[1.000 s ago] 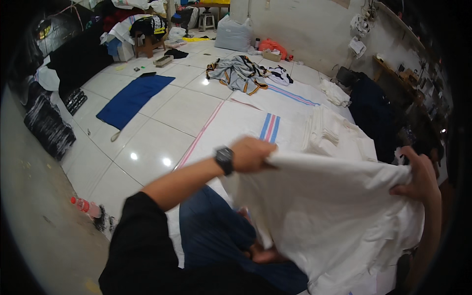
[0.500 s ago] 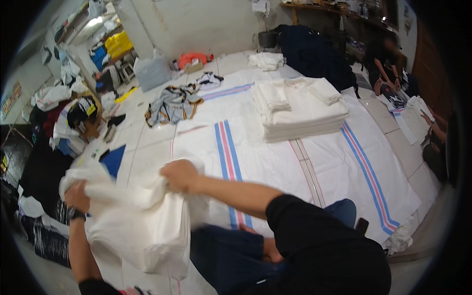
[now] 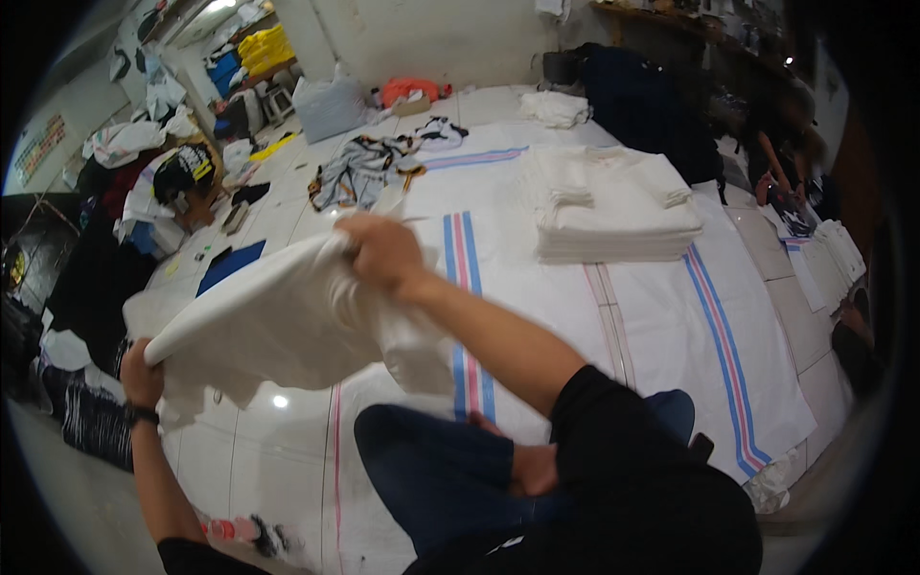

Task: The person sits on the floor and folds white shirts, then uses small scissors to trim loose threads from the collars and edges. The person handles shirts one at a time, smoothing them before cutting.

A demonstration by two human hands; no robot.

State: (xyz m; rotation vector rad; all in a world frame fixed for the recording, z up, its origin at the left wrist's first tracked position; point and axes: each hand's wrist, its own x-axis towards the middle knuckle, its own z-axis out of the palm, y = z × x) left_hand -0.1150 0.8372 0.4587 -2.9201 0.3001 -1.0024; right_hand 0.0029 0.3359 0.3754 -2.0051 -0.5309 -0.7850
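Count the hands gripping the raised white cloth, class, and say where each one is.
2. The left hand grips the white cloth toward the picture's left; the right hand grips it higher up, nearer the middle. No gripping hand seems hidden.

The cloth (image 3: 259, 326) was plain white, as was the stack (image 3: 618, 225). White too, the sheet (image 3: 652, 355) bore stripes of blue and pink. The jeans (image 3: 431, 470) were dark blue, the sleeve (image 3: 652, 479) black, the heap (image 3: 359, 172) grey with orange and black trim, the sack (image 3: 329, 105) pale grey.
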